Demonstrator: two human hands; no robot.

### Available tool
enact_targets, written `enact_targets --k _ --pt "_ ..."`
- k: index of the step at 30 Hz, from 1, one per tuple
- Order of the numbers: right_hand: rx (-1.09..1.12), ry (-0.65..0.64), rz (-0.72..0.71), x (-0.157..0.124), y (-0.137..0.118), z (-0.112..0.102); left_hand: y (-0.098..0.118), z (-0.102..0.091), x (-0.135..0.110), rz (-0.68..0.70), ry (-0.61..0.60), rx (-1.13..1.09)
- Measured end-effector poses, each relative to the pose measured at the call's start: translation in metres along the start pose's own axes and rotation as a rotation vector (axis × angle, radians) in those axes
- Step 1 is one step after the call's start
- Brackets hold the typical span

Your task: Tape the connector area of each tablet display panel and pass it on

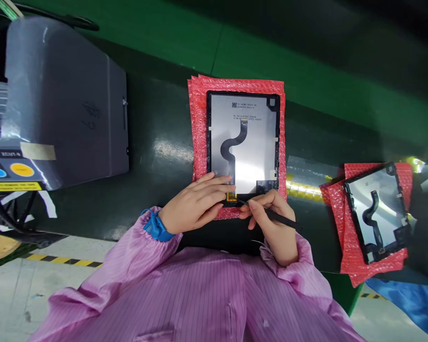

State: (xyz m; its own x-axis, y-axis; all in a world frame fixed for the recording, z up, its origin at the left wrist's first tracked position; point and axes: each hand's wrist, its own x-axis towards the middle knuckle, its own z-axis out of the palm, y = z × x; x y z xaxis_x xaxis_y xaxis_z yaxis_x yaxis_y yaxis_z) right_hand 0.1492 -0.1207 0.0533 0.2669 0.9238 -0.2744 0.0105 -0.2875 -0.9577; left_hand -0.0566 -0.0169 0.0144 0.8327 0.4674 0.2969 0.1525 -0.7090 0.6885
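Note:
In front of me a display panel (252, 159) in a black frame lies back side up on red bubble-wrap bags (199, 118). A dark, S-shaped flex cable (227, 148) runs down its silvery back to a gold-coloured patch (231, 196) at the lower edge. My left hand (199, 202) rests with fingers stretched out over the panel's lower left, fingertips on the cable's lower part. In my right hand (273, 216) is a pair of black tweezers (283, 219), its tip beside the gold patch. Whether the tip touches anything cannot be made out.
At the left stands a grey tape dispenser (67, 104) with blue and orange buttons. A second display panel (388, 199) lies on red bubble wrap (355, 273) to the right. Clear sheet or tape with yellow reflections (305, 183) is on the dark green table (157, 114) between the panels.

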Motion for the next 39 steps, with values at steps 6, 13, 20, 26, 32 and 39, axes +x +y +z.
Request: enact_targets --k 6,13,20,26,32,39 --pt "-0.035 0.001 0.012 -0.001 -0.001 0.0 -0.001 0.001 -0.001 -0.012 -0.007 -0.017" --pt "-0.068 0.038 0.007 -0.002 -0.002 0.005 -0.004 -0.003 -0.003 0.064 -0.041 0.056" --pt "-0.092 0.273 -0.033 -0.007 -0.008 0.001 -0.001 0.001 0.003 0.06 -0.046 0.149" --pt "-0.058 0.2 -0.07 -0.011 -0.013 -0.014 0.009 -0.007 -0.026 -0.086 0.224 -0.186" --pt "-0.02 0.034 -0.1 -0.011 -0.015 -0.001 0.007 -0.058 -0.108 -0.631 1.05 -0.659" --pt "0.031 -0.047 -0.279 0.001 -0.035 0.017 0.039 -0.04 -0.081 -0.54 1.038 -0.576"
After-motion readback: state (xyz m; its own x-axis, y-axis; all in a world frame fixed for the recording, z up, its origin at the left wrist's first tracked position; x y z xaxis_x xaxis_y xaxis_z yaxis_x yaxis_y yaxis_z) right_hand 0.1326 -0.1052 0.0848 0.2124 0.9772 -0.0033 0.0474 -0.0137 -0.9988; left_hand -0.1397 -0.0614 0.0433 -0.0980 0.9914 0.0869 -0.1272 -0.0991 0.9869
